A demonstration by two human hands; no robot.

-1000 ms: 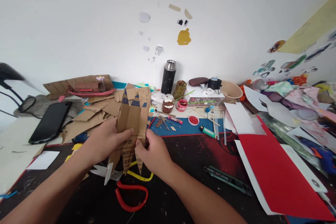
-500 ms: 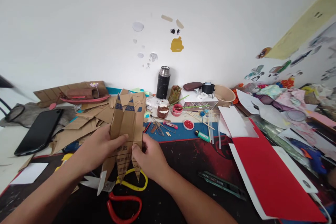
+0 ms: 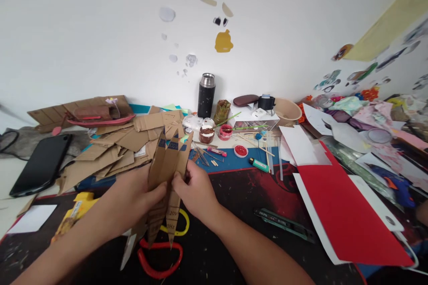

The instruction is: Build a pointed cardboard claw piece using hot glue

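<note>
A folded piece of brown cardboard [image 3: 163,164] with pointed ends and printed lettering is held upright between my two hands. My left hand [image 3: 135,196] grips its left side, thumb pressed on the front. At the right edge, my right hand [image 3: 195,187] pinches the cardboard between thumb and fingers. Below it on the dark mat lie scissors with red and yellow handles [image 3: 160,271], partly hidden by the cardboard. Behind my left hand is a pile of cut cardboard pieces [image 3: 110,156]. A yellow tool [image 3: 80,207], partly covered by my left forearm, lies on the mat.
A black flask [image 3: 206,100] stands by the wall near paint jars [image 3: 207,131]. A utility knife [image 3: 284,225] and red sheet [image 3: 351,218] lie at right, with a blue glue gun [image 3: 396,182] beyond. A black phone [image 3: 42,164] and a model boat [image 3: 100,118] are at left.
The cardboard has been turned and squeezed narrower, and its pointed lower ends now hang lower over the scissors. Both hands still hold it. The camera view has tilted down slightly.
</note>
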